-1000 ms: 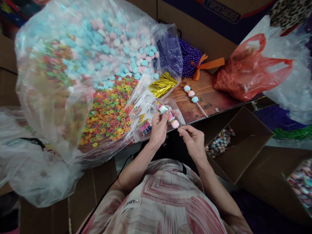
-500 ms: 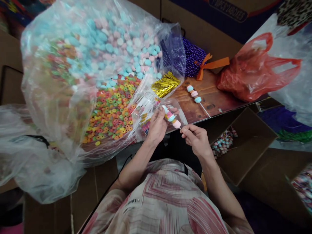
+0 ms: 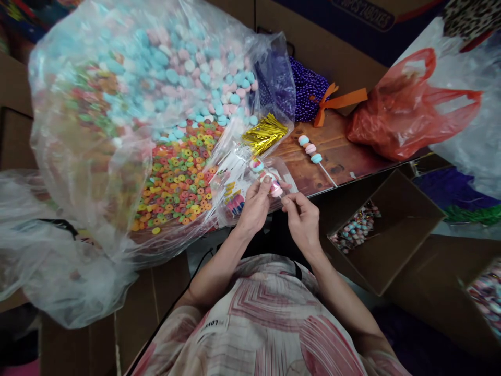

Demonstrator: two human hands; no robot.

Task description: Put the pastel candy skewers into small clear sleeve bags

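- L hand (image 3: 256,204) pinched around a candy skewer (image 3: 267,176) and the mouth of a small clear sleeve (image 3: 250,180); thumb on top, fingers curled under; closed grip
- R hand (image 3: 300,222) just beside the L, thumb and forefinger nipped on the skewer's thin stick end; narrow pinch, other fingers folded
- skewer sits btwn both hands at the near table edge, tilted up-left; blue/pink pieces w/ the upper part inside the sleeve; how far in, can't tell
- big clear bag (image 3: 129,104) to the L, lying on the table (image 3: 336,151); blue and pink sweets up top, coloured ring sweets (image 3: 176,177) lower down
- gold twist ties (image 3: 264,134) in clear wrap just above the hands
- second skewer (image 3: 313,152) flat on the wood, apart from the hands, 3 pieces on it
- purple beads (image 3: 309,94) w/ orange ribbon (image 3: 336,102) behind; red plastic bag (image 3: 407,112) far R
- open cardboard box (image 3: 383,230) lower R, below the table edge; wrapped sweets in it
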